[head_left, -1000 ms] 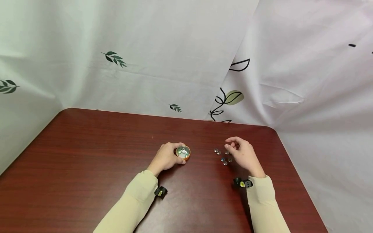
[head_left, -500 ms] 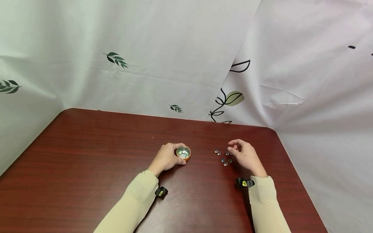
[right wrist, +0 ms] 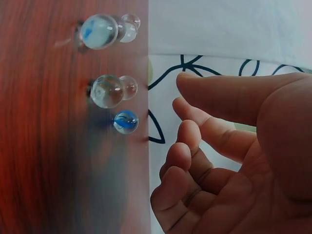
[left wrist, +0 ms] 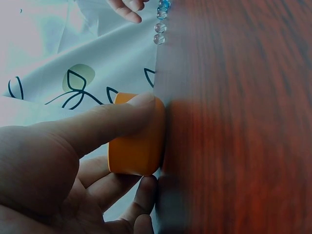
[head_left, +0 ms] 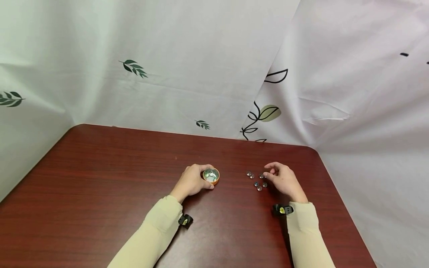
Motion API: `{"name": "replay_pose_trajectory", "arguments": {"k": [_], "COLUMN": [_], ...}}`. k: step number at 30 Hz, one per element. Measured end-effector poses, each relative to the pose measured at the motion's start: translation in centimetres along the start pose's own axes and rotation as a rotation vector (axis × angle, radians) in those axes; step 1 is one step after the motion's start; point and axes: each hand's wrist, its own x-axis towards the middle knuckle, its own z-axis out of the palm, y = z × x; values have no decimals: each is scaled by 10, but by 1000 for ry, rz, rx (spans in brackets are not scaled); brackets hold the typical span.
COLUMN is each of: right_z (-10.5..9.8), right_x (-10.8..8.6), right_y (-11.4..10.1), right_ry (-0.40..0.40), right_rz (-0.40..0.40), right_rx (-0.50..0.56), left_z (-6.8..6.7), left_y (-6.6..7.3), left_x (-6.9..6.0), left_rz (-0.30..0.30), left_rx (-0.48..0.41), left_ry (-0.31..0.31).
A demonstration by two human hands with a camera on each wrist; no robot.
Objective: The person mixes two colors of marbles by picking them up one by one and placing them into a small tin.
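Note:
My left hand [head_left: 192, 181] holds a small round orange container [left wrist: 135, 139] between thumb and fingers, its base against the table. Its inside looks shiny and greenish in the head view; whether anything lies within I cannot tell. Further right, several clear glass marbles [head_left: 259, 188] lie loose on the table. One marble [right wrist: 126, 122] with a blue swirl shows plainly in the right wrist view. My right hand [head_left: 282, 181] hovers just above and beside the marbles' right side, thumb and index finger apart, the other fingers loosely bent, with nothing between them.
The reddish-brown wooden table [head_left: 110, 186] has rounded far corners. White cloth [head_left: 167, 74] with printed leaves hangs behind it and along the sides. A small dark camera [head_left: 185, 221] is worn at the left wrist, another camera [head_left: 282, 210] at the right.
My right hand has shifted slightly to the right, uncovering more of the marbles. The left hand and the orange container have stayed in place.

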Motion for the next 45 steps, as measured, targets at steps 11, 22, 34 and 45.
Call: {"name": "replay_pose_trajectory", "arguments": {"k": [11,22,34,45], "right_z": [-1,2,5,9], "right_x": [1,2,2,3], "right_y": [7,14,18,20], "right_ry": [-42,-87,-98,-80], "right_rz": [22,43,62,93], "right_rx": [13,38,58,70], "left_z": [-1,-1,-1,0], "left_y": [1,1,2,0], "left_x": [1,1,-1,-1], "left_rz": [6,-11,-18,-6], "left_rx": [-2,-5,-4,1], "left_ry": [5,2,-1,1]}}
